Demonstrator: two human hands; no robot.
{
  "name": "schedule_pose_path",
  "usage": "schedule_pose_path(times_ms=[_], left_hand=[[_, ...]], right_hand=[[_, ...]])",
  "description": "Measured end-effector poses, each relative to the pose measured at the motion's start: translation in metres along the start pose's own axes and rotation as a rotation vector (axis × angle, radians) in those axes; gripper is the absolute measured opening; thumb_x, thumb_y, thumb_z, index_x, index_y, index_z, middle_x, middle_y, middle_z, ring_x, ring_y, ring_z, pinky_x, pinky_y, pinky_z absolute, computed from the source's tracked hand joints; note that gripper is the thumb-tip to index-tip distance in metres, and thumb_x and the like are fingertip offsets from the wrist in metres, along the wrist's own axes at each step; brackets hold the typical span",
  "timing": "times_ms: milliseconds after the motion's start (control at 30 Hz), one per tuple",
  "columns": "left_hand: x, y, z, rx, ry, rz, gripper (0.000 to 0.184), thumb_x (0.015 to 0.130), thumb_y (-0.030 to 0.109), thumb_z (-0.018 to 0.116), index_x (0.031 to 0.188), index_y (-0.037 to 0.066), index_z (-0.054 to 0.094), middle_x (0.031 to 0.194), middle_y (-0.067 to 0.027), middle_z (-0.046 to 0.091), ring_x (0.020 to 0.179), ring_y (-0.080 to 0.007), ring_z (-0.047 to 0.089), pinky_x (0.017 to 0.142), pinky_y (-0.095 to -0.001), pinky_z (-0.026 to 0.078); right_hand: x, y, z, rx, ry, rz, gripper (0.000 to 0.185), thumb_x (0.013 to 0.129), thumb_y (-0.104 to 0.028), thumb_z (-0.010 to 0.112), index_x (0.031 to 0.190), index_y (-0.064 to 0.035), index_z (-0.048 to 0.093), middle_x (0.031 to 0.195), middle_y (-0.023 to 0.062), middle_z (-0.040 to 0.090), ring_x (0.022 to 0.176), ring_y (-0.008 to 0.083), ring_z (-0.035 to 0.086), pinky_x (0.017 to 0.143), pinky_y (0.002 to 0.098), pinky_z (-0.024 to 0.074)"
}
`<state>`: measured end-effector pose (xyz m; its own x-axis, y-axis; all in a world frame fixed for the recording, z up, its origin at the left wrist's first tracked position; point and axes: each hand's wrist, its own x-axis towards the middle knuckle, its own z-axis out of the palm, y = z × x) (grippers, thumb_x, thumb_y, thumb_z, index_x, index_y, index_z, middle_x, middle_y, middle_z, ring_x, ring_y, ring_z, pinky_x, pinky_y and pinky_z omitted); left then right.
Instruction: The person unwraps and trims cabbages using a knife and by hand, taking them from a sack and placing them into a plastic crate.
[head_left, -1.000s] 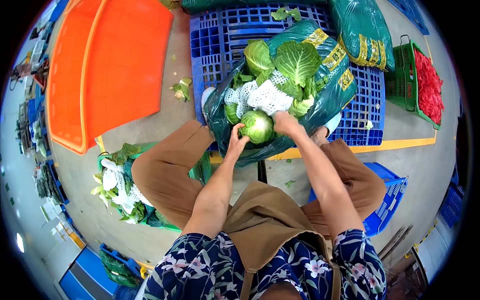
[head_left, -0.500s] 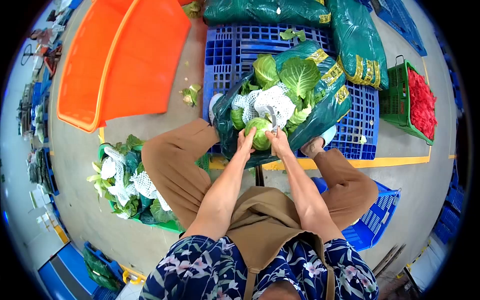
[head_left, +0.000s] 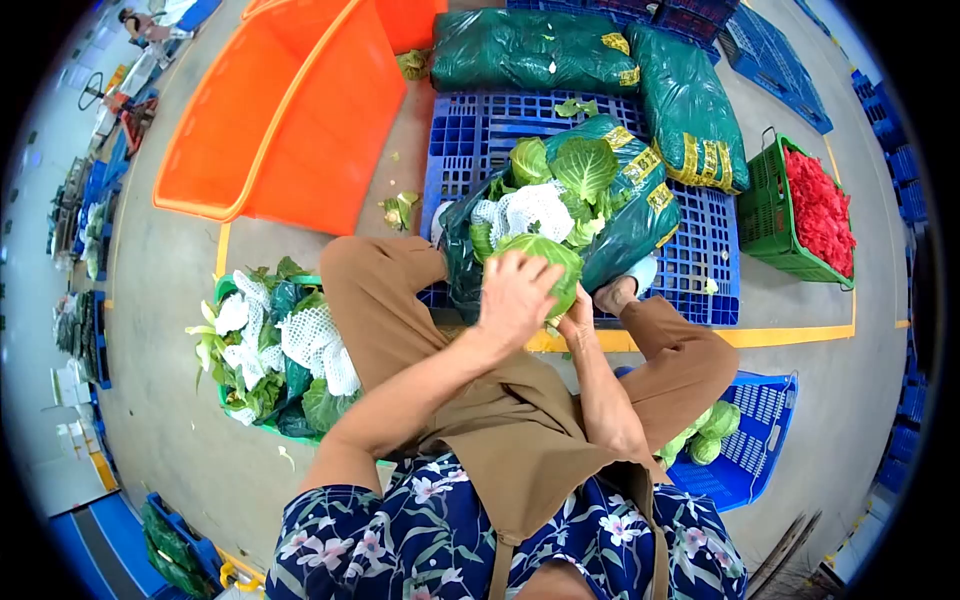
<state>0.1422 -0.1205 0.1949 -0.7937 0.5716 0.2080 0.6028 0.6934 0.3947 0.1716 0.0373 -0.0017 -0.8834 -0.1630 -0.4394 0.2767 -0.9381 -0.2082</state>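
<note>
A round green cabbage (head_left: 545, 255) is held above my lap, in front of the opened bag. My left hand (head_left: 515, 298) lies across its near left side, fingers curled over it. From the lower right, my right hand (head_left: 576, 316) grips the cabbage near its base; part of this hand is hidden, and no knife shows in it. Just beyond, the opened dark green plastic bag (head_left: 625, 245) holds loose outer leaves (head_left: 584, 168) and white foam netting (head_left: 537, 212).
The bag lies on a blue pallet (head_left: 700, 270) with full green bags (head_left: 690, 110) behind. At left are an orange bin (head_left: 320, 130) and a green crate of leaves and netting (head_left: 222, 292). At right are a blue basket (head_left: 755, 430) with cabbages and a green crate (head_left: 768, 200) of red material.
The cabbage has come closer to me and turned. My left hand has moved over its near side. The curved knife seen by my right hand earlier is out of sight. The view has shifted.
</note>
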Motion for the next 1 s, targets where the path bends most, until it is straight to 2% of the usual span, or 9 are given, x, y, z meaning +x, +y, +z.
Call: schedule_pose_path(times_ms=[200,433,567,633,733,800,867,967,1000], left_hand=[[0.003,0.006,-0.037,-0.034,0.213,0.156,0.040,0.075,0.020,0.070,0.111,0.005,0.060,0.115,-0.0212,0.053,0.117,-0.0392,0.045,0.090,-0.0499,0.040],[0.018,0.009,-0.043,0.197,0.362,0.457,0.019,0.079,0.004,0.058,0.097,0.000,0.061,0.096,-0.0182,0.062,0.092,-0.0323,0.063,0.075,-0.0381,0.051],[0.051,0.022,-0.071,0.002,0.358,0.234,0.011,0.081,0.000,0.055,0.089,0.002,0.063,0.076,-0.0150,0.065,0.064,-0.0277,0.064,0.056,-0.0352,0.050],[0.079,0.019,-0.093,-0.217,0.394,0.001,0.012,0.087,0.006,0.053,0.089,0.000,0.064,0.075,-0.0192,0.064,0.065,-0.0329,0.063,0.060,-0.0383,0.051],[0.109,-0.015,-0.092,-0.054,0.399,-0.175,0.023,0.091,0.018,0.051,0.089,-0.001,0.064,0.077,-0.0227,0.064,0.073,-0.0405,0.063,0.066,-0.0476,0.048],[0.122,-0.065,-0.063,0.013,0.368,-0.274,0.020,0.087,0.016,0.051,0.087,-0.001,0.062,0.079,-0.0259,0.063,0.077,-0.0435,0.062,0.070,-0.0499,0.049],[0.118,-0.124,-0.015,0.061,0.331,-0.375,0.017,0.083,0.014,0.051,0.086,0.000,0.061,0.081,-0.0281,0.063,0.080,-0.0457,0.062,0.072,-0.0516,0.049],[0.098,-0.150,0.026,0.045,0.278,-0.617,0.017,0.081,0.012,0.050,0.088,-0.002,0.058,0.085,-0.0300,0.063,0.084,-0.0460,0.062,0.075,-0.0521,0.049],[0.088,-0.157,0.041,0.010,0.228,-0.643,0.018,0.081,0.011,0.049,0.088,-0.003,0.058,0.086,-0.0302,0.063,0.085,-0.0459,0.062,0.076,-0.0520,0.049]], right_hand=[[-0.016,0.014,0.054,0.056,-0.144,-0.093,0.049,0.091,-0.029,0.051,0.133,-0.0050,0.045,0.132,0.0135,0.051,0.118,0.0285,0.052,0.101,0.0458,0.0417],[-0.014,0.018,0.061,0.213,-0.182,-0.058,0.046,0.091,-0.034,0.055,0.128,-0.0069,0.050,0.127,0.0109,0.056,0.114,0.0253,0.055,0.099,0.0438,0.0443],[-0.020,0.011,0.082,0.238,-0.133,-0.119,0.046,0.092,-0.035,0.052,0.128,-0.0064,0.050,0.126,0.0112,0.056,0.114,0.0260,0.055,0.098,0.0432,0.0452],[-0.018,0.006,0.076,0.157,-0.220,-0.192,0.043,0.096,-0.030,0.047,0.132,-0.0057,0.046,0.130,0.0106,0.054,0.115,0.0246,0.054,0.099,0.0412,0.0443],[-0.033,0.006,0.077,-0.059,-0.231,-0.354,0.038,0.099,-0.021,0.041,0.135,-0.0072,0.042,0.133,0.0094,0.051,0.117,0.0215,0.051,0.101,0.0367,0.0427],[-0.010,0.007,0.043,-0.538,-0.143,-0.596,0.038,0.099,-0.021,0.041,0.134,-0.0081,0.042,0.132,0.0090,0.051,0.117,0.0208,0.051,0.101,0.0348,0.0415],[-0.026,-0.004,0.049,-0.243,-0.347,-0.487,0.037,0.098,-0.022,0.042,0.132,-0.0083,0.044,0.131,0.0082,0.052,0.116,0.0203,0.050,0.102,0.0320,0.0388],[-0.028,-0.011,0.034,0.107,-0.353,-0.338,0.037,0.096,-0.026,0.047,0.128,-0.0087,0.049,0.128,0.0087,0.054,0.115,0.0232,0.052,0.101,0.0370,0.0406],[-0.030,-0.009,0.030,-0.077,-0.232,-0.465,0.037,0.095,-0.027,0.049,0.127,-0.0088,0.051,0.127,0.0089,0.055,0.114,0.0244,0.053,0.101,0.0390,0.0411]])
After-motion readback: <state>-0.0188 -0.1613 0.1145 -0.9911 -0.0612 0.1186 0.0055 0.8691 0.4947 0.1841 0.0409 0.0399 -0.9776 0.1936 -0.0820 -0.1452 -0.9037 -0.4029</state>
